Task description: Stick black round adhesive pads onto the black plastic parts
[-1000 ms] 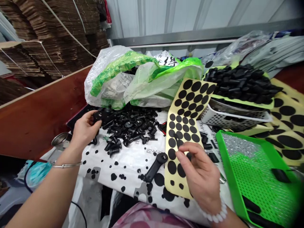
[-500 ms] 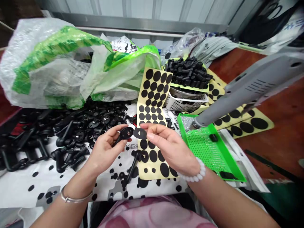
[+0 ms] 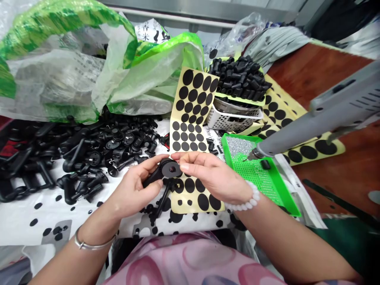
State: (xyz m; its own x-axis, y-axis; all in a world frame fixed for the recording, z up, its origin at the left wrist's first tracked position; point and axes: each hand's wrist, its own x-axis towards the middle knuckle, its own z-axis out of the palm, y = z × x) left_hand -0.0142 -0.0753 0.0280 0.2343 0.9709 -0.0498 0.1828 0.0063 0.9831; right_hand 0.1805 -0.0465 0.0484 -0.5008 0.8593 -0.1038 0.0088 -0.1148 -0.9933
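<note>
My left hand (image 3: 133, 188) is closed round a black plastic part (image 3: 152, 178) with a wide round head. Over that head lies a black round sticker (image 3: 168, 170) with a hole in its middle. The thumb and fingers of my right hand (image 3: 212, 174) pinch the sticker's right edge. Under both hands runs a cream sticker sheet (image 3: 178, 208) with rows of black discs. A second black part with a long arm (image 3: 161, 205) lies just below my left fingertips, partly on the sheet's left edge.
A heap of black plastic parts (image 3: 89, 158) spreads to the left, below green and white plastic bags (image 3: 118, 87). On the right, a grey electric screwdriver (image 3: 297, 130) points over a green tray (image 3: 286, 194) holding small screws. Behind stands a white basket (image 3: 216, 120) beneath piled black pieces.
The sticker has gone from beside the part's round head to lying over it. My right hand has come closer to my left. The whole view has shifted slightly.
</note>
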